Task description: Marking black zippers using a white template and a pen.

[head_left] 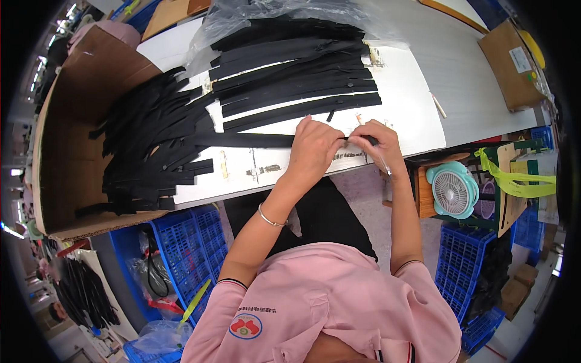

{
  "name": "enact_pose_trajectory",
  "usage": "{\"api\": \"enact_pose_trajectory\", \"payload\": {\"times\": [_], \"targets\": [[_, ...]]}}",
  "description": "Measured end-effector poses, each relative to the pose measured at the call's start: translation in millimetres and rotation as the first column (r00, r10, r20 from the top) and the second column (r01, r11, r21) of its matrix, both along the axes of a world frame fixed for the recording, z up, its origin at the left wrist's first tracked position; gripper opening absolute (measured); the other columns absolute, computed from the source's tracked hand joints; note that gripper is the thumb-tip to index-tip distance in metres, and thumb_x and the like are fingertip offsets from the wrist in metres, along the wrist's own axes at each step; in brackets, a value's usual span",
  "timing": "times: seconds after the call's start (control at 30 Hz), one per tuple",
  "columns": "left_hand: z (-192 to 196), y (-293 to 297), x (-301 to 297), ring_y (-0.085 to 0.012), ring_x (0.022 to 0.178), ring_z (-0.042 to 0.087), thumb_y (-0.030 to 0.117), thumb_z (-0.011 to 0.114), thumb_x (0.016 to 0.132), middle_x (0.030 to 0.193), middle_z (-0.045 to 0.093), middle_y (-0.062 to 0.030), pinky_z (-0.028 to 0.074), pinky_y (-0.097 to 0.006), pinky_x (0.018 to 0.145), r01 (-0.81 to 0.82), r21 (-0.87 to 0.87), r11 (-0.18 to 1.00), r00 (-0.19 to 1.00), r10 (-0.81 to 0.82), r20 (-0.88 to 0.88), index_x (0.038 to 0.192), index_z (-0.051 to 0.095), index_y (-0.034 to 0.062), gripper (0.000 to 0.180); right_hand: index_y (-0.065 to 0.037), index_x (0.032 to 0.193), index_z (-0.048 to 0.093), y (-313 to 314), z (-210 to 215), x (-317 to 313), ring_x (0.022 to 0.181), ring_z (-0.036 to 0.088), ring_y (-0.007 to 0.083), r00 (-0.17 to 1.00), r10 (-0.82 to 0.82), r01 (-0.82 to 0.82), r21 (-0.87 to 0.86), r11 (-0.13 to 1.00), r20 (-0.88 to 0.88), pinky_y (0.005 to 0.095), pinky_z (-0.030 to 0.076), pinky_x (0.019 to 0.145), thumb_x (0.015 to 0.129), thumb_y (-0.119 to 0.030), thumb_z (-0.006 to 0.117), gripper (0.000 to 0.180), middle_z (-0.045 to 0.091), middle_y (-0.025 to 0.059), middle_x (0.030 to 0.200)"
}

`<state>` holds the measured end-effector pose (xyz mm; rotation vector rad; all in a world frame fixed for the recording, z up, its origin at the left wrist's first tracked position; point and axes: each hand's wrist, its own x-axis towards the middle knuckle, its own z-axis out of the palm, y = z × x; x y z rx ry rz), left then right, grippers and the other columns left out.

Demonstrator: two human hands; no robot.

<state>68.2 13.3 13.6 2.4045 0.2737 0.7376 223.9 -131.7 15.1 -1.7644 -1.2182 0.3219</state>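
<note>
A long black zipper strip [254,140] lies along the near side of the white board, its left part running under the loose pile. My left hand [313,151] is closed on it near its right end, thumb and finger pinched. Close beside it, my right hand [382,146] pinches the end of the same strip, with a bit of black showing between its fingers. A thin pale object [386,167] shows at my right palm; its kind is unclear. A small black piece [330,115] lies just beyond my hands.
Rows of black strips [290,78] lie across the white board [417,103], partly under clear plastic [272,15]. At left, a cardboard box [66,133] on its side holds a loose black pile [151,139]. A turquoise fan [454,190] and blue crates [193,254] stand below the table.
</note>
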Motion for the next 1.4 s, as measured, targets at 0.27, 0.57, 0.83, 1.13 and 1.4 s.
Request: {"api": "enact_pose_trajectory", "payload": {"times": [0.27, 0.57, 0.83, 1.13, 1.4], "targets": [[5, 6, -11, -0.0257, 0.101, 0.061, 0.021, 0.077, 0.087, 0.094, 0.068, -0.0043, 0.035, -0.050, 0.112, -0.022, 0.074, 0.997, 0.996, 0.028, -0.081, 0.093, 0.074, 0.0073, 0.015, -0.001, 0.095, 0.072, 2, 4, -2, 0.079, 0.064, 0.0155, 0.999, -0.048, 0.048, -0.046, 0.998, 0.007, 0.0287, 0.050, 0.072, 0.090, -0.006, 0.076, 0.008, 0.070, 0.0054, 0.088], [21, 19, -40, -0.0252, 0.091, 0.065, 0.023, 0.075, 0.090, 0.090, 0.069, -0.0047, 0.046, -0.040, 0.090, -0.034, 0.089, 0.995, 0.985, 0.049, -0.164, 0.097, 0.075, 0.0071, 0.017, -0.002, 0.094, 0.072, 1, 4, -3, 0.082, 0.065, 0.0192, 0.994, -0.109, 0.108, -0.037, 0.993, -0.012, 0.0297, 0.052, 0.077, 0.090, -0.010, 0.077, 0.011, 0.071, 0.0079, 0.091], [25, 13, -17, -0.0275, 0.075, 0.068, 0.026, 0.073, 0.091, 0.086, 0.070, -0.0058, 0.053, -0.038, 0.066, 0.047, 0.078, 0.996, 0.971, -0.027, -0.237, 0.107, 0.078, 0.0116, 0.022, -0.010, 0.109, 0.069, -13, -12, -43, 0.092, 0.066, 0.0229, 0.678, -0.416, 0.380, 0.195, 0.904, 0.606, 0.0406, 0.045, 0.095, 0.080, -0.008, 0.080, 0.032, 0.066, 0.0039, 0.087], [29, 35, -46, -0.0302, 0.083, 0.069, 0.025, 0.074, 0.091, 0.092, 0.069, -0.0100, 0.055, -0.040, 0.071, -0.031, 0.073, 0.997, 0.955, 0.051, -0.292, 0.106, 0.076, 0.0109, 0.021, -0.010, 0.109, 0.069, -44, -27, -34, 0.123, 0.064, 0.0232, 0.663, -0.406, 0.383, 0.180, 0.906, 0.629, 0.0539, 0.032, 0.117, 0.087, -0.010, 0.078, 0.023, 0.076, 0.0037, 0.116], [20, 47, -132, -0.0333, 0.134, 0.050, 0.022, 0.076, 0.089, 0.136, 0.060, -0.0121, 0.024, -0.060, 0.119, -0.262, 0.298, 0.918, 0.907, 0.340, -0.248, 0.131, 0.065, 0.0046, 0.047, -0.006, 0.109, 0.070, -49, -44, -20, 0.123, 0.063, 0.0257, 0.715, -0.433, 0.368, 0.231, 0.901, 0.549, 0.0491, 0.036, 0.116, 0.095, -0.007, 0.070, 0.015, 0.075, 0.0058, 0.123]]}}
